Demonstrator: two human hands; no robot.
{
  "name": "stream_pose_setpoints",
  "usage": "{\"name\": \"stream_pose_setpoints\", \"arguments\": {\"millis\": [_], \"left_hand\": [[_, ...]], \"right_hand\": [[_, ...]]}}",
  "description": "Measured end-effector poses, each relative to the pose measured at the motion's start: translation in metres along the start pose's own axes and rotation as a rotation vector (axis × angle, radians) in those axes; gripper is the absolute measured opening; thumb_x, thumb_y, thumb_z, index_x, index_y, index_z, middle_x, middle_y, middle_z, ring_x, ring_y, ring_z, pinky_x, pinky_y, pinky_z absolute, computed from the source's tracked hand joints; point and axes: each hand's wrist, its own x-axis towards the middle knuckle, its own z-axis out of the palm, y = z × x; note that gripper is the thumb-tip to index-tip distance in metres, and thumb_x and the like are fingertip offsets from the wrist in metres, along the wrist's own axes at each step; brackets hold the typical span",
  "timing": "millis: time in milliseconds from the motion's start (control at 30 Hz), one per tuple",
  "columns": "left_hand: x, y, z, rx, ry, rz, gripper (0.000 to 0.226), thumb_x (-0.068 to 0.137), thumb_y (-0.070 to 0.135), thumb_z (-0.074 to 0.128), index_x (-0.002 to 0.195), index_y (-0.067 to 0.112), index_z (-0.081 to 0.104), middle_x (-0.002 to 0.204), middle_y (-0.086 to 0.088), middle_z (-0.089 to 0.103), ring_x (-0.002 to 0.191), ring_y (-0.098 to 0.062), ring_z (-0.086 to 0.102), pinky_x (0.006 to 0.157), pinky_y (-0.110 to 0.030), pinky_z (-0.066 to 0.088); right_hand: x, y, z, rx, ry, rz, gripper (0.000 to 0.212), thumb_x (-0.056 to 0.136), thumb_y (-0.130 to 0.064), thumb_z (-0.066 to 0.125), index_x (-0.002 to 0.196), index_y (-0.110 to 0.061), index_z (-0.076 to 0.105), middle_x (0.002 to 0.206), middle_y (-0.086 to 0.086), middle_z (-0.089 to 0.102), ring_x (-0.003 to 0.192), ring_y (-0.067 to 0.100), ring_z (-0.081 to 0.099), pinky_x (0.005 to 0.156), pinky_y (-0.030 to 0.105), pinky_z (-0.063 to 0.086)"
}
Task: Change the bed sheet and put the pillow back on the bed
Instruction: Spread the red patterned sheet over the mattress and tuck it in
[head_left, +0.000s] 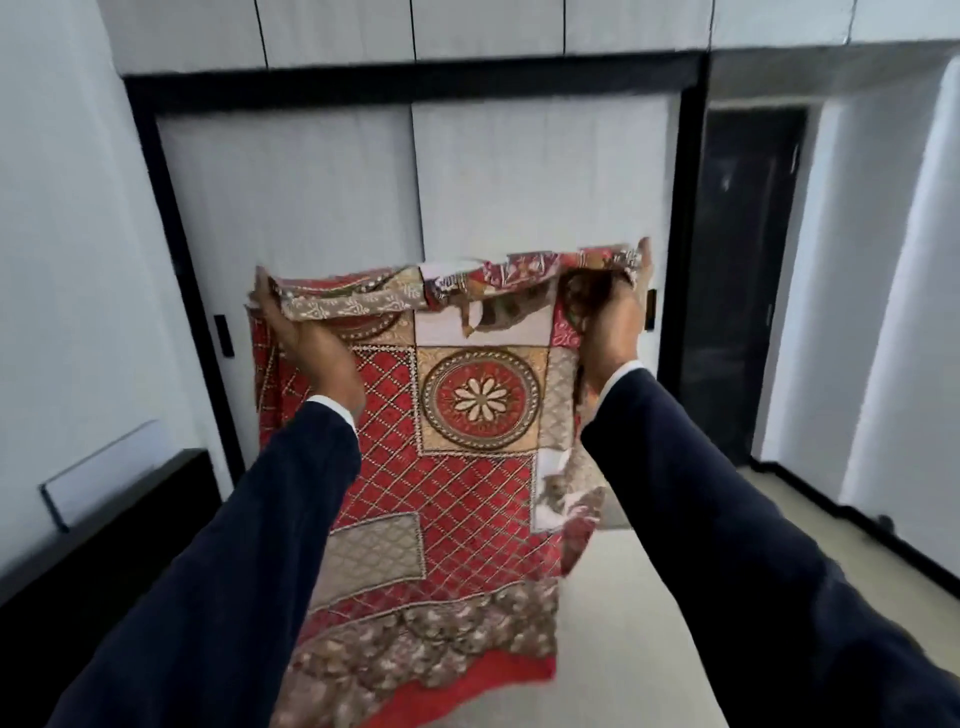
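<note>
Unfolding step: left hand (306, 345) and right hand (610, 325) each grip a top corner of the red-and-beige patterned cloth sheet (467, 467), hanging at frame centre; spreading it probably follows.

White wardrobe, dark doorway

We see a black-framed wardrobe (415, 182), a dark doorway (743, 270) right, perhaps a black headboard (104, 530) left.

A pale bed (639, 623) fills the lower right, its bare surface plain; the hanging red patterned sheet (447, 467) drapes over its near left part, though whether it touches is unclear
</note>
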Motion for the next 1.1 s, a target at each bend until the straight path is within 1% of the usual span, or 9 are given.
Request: {"name": "stream_pose_setpoints", "arguments": {"millis": [100, 167, 233, 333, 500, 633, 733, 867, 1100], "left_hand": [[-0.024, 0.059, 0.062, 0.191, -0.053, 0.461, 0.06, 0.097, 0.0, 0.037, 0.153, 0.021, 0.037, 0.163, -0.006, 0.029, 0.151, -0.023, 0.026, 0.125, -0.047, 0.02], [-0.033, 0.057, 0.083, 0.45, -0.097, 0.605, 0.079, 0.088, -0.011, 0.034, 0.158, 0.025, 0.026, 0.166, -0.004, 0.019, 0.155, -0.026, 0.012, 0.127, -0.048, 0.007], [-0.025, 0.048, 0.09, 0.744, -0.099, 0.659, 0.085, 0.089, -0.008, 0.04, 0.159, 0.036, 0.017, 0.167, -0.004, 0.015, 0.154, -0.031, 0.008, 0.125, -0.055, 0.004], [-0.015, 0.041, 0.092, 1.035, -0.107, 0.705, 0.078, 0.095, 0.008, 0.053, 0.159, 0.033, 0.016, 0.164, -0.016, 0.02, 0.151, -0.04, 0.015, 0.121, -0.064, 0.008], [-0.024, 0.056, 0.119, 0.973, 0.035, 0.82, 0.072, 0.093, 0.01, 0.051, 0.158, 0.025, 0.022, 0.159, -0.024, 0.027, 0.148, -0.044, 0.019, 0.122, -0.054, -0.003], [-0.012, 0.064, 0.126, 1.021, 0.091, 0.922, 0.077, 0.084, 0.018, 0.048, 0.157, 0.021, 0.023, 0.154, -0.024, 0.033, 0.145, -0.043, 0.024, 0.121, -0.043, -0.011], [-0.007, 0.033, 0.119, 1.162, 0.012, 0.932, 0.078, 0.088, 0.016, 0.054, 0.158, 0.023, 0.02, 0.153, -0.018, 0.032, 0.146, -0.04, 0.023, 0.121, -0.05, -0.004], [-0.003, -0.042, 0.084, 1.318, -0.136, 0.847, 0.076, 0.092, 0.018, 0.056, 0.159, 0.024, 0.02, 0.152, -0.017, 0.032, 0.145, -0.039, 0.023, 0.12, -0.056, 0.004], [0.006, -0.195, 0.006, 1.388, -0.413, 0.678, 0.073, 0.09, 0.016, 0.062, 0.155, 0.021, 0.03, 0.152, -0.017, 0.033, 0.143, -0.04, 0.027, 0.12, -0.057, 0.011]], "right_hand": [[0.044, -0.065, -0.006, -0.235, -0.163, -0.372, 0.078, 0.091, -0.006, 0.043, 0.16, -0.024, 0.01, 0.161, -0.003, 0.02, 0.146, 0.001, 0.025, 0.122, 0.022, 0.019], [0.062, -0.086, -0.032, -0.463, -0.23, -0.433, 0.078, 0.096, -0.01, 0.047, 0.16, -0.013, 0.002, 0.158, 0.001, 0.024, 0.14, -0.005, 0.027, 0.117, 0.011, 0.02], [0.09, -0.1, -0.06, -0.649, -0.251, -0.409, 0.082, 0.095, -0.032, 0.052, 0.16, -0.025, 0.002, 0.16, 0.006, 0.033, 0.146, 0.013, 0.032, 0.121, 0.029, 0.025], [0.113, -0.117, -0.086, -0.823, -0.328, -0.425, 0.097, 0.084, -0.013, 0.05, 0.158, -0.038, -0.006, 0.157, 0.013, 0.038, 0.14, 0.026, 0.044, 0.122, 0.038, 0.026], [0.12, -0.135, -0.086, -0.598, -0.246, -0.574, 0.11, 0.087, -0.001, 0.063, 0.155, -0.048, -0.011, 0.165, -0.002, 0.02, 0.142, 0.011, 0.033, 0.121, 0.042, 0.026], [0.141, -0.135, -0.084, -0.617, -0.161, -0.75, 0.094, 0.093, -0.016, 0.054, 0.158, -0.036, -0.011, 0.155, 0.006, 0.043, 0.128, 0.026, 0.057, 0.111, 0.042, 0.043], [0.162, -0.1, -0.092, -0.773, -0.187, -0.749, 0.101, 0.085, -0.01, 0.052, 0.157, -0.035, -0.014, 0.154, 0.014, 0.043, 0.105, 0.04, 0.066, 0.091, 0.049, 0.054], [0.174, -0.008, -0.107, -0.947, -0.343, -0.566, 0.106, 0.087, -0.006, 0.058, 0.157, -0.03, -0.016, 0.158, 0.018, 0.035, 0.13, 0.038, 0.053, 0.111, 0.049, 0.042], [0.16, 0.18, -0.127, -1.084, -0.453, -0.215, 0.089, 0.1, -0.022, 0.055, 0.158, -0.026, -0.012, 0.123, 0.028, 0.062, 0.094, 0.026, 0.063, 0.09, 0.033, 0.044]]}}
